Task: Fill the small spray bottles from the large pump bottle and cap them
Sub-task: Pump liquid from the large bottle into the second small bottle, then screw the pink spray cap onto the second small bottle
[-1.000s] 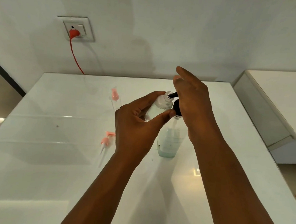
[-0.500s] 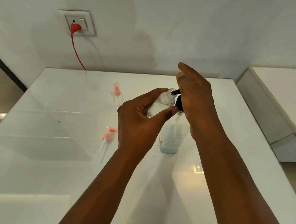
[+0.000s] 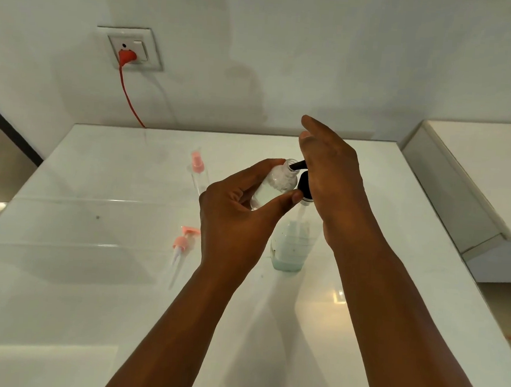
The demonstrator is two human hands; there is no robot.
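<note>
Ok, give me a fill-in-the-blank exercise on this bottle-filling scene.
1. The left hand holds a small clear ____.
2. The right hand presses the pump bottle's ____ pump head.
3. A loose pink spray cap lies on the white ____.
4. The plug in the wall socket is ____.

Missing words: bottle; black; table; red

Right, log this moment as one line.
stage: filling | left hand: holds small bottle at nozzle | right hand: presses pump | loose cap: on table
</note>
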